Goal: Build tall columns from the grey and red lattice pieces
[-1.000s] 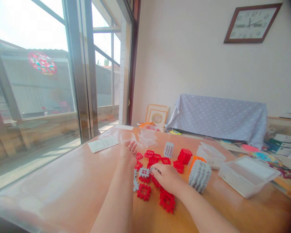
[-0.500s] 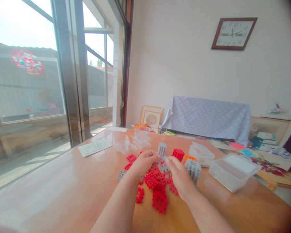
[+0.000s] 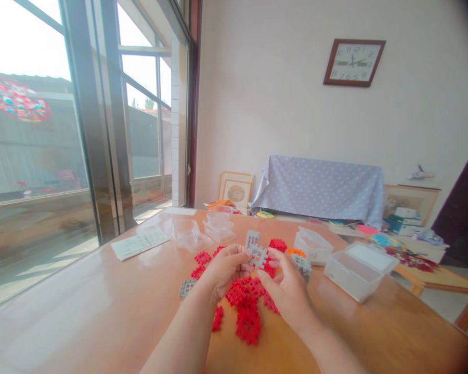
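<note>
Grey plastic square with notched edges and cut-out openings (image 3: 259, 257): within the grip itself, raised off the table, standing nearly upright between the two hands.
Left hand (image 3: 229, 266): thumb and fingers pinch the grey square's left edge.
Right hand (image 3: 290, 288): half-curled, fingers at the grey square's right edge; whether they grasp it or only sit beside it, cannot tell.
Red notched plastic squares (image 3: 248, 324): an overlapping heap below the grip, nearer the camera, with more scattered left of it.
Compact stack of red plastic pieces (image 3: 277, 243): just beyond the right fingers.
Upright grey plastic stack (image 3: 251, 237): directly behind the grip, partly covered by the held square.
Grey plastic stack with orange at one end (image 3: 304, 267): right of the grip, partly behind the right hand.
Grey notched plastic pieces (image 3: 187, 288): left of the grip, near the left forearm.
Clear thin plastic tubs (image 3: 217, 228): beyond the grip, to its left; contents unclear.
Smaller translucent plastic box (image 3: 314, 249): beyond the grip, to its right; contents indistinct.
Larger translucent plastic box (image 3: 349, 283): farther right of the grip, lid folded back; interior washed out.
</note>
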Tool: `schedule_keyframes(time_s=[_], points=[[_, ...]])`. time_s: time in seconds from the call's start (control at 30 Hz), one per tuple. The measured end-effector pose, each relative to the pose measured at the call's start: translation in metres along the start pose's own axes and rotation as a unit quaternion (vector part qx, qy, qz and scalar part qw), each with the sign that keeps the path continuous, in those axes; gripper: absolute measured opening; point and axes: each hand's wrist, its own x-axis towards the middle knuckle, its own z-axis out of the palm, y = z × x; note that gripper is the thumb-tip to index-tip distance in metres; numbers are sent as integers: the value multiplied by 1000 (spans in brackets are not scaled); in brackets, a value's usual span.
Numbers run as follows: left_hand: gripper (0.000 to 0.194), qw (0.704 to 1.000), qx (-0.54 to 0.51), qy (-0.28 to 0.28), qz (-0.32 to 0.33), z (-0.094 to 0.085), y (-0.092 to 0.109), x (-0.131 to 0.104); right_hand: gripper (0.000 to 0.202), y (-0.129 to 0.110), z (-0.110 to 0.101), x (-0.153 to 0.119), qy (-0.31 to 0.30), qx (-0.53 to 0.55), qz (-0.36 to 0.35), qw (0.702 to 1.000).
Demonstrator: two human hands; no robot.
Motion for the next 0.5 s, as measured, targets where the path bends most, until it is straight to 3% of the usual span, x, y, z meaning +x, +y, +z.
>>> schedule_keyframes(time_s=[0.3,0.5], points=[[28,999,11,-36,-7,0,-4,-1,48,6,-15,5,-4,-57,-78,995],[25,998,20,-52,1,0,-3,-2,43,10,-36,9,-17,-67,-65,996]])
